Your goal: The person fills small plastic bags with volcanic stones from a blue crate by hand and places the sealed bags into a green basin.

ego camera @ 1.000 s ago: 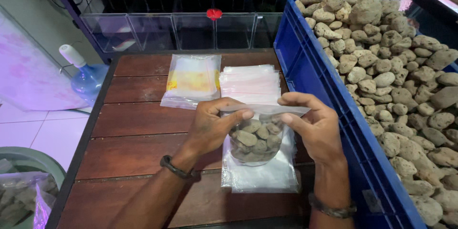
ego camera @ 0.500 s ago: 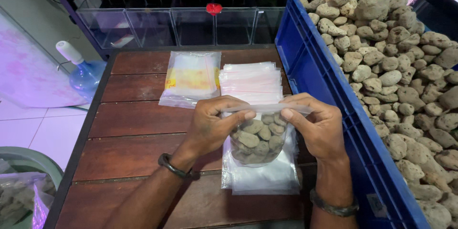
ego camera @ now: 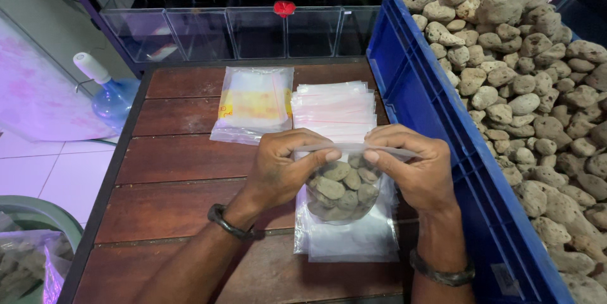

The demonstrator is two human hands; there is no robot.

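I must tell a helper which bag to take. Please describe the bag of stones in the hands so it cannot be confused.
Find the brown wooden table left of the blue crate. Above its stack of empty bags, both hands pinch the top of one clear bag of stones. It alone is filled with grey stones.

Two bare forearms, no sleeves in view. Dark, thin cord-like band (ego camera: 231, 223) round the left wrist. Broader dark band (ego camera: 442, 272) with a dull sheen round the right wrist. No rings or gloves.

Clear stone-filled bag (ego camera: 341, 190) above stacked clear bags (ego camera: 335, 114); yellow-labelled packet (ego camera: 253, 105) alongside.
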